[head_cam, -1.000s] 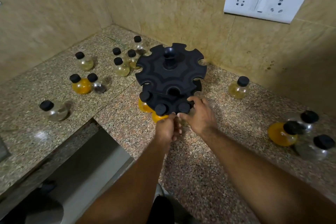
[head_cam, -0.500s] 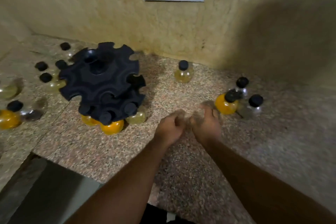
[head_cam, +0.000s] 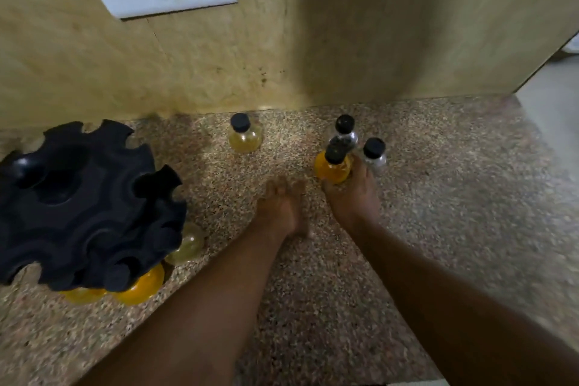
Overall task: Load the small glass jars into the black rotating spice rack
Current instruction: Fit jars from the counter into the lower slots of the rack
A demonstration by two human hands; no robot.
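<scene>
Moved: both hands have left the rack point(head_cam: 84, 207) and gone right. The right hand point(head_cam: 352, 200) is now at the cluster of jars near the wall.
Right hand: thumb at the near left and fingers on the right of the orange jar point(head_cam: 332, 170), curled round its belly. It reads as a grip, though blur softens the fingertips.
Left hand point(head_cam: 282, 208): fingers loosely curled, holding nothing, low over the counter point(head_cam: 454, 197) just beside the right hand.
Orange jar: upright on the counter, close in front of two clear jars point(head_cam: 374, 157). A pale yellow jar point(head_cam: 245, 138) stands apart to the left.
Handling: small rounded glass, probably light, but smooth, slippery and breakable. The close neighbours could be knocked over.
Where to hold: round the belly, I judge, so the neck under the black cap stays free for a notch.
Rack: far left, with loaded jars point(head_cam: 144, 287) hanging at its near lower edge; the upper notches look unfilled.
</scene>
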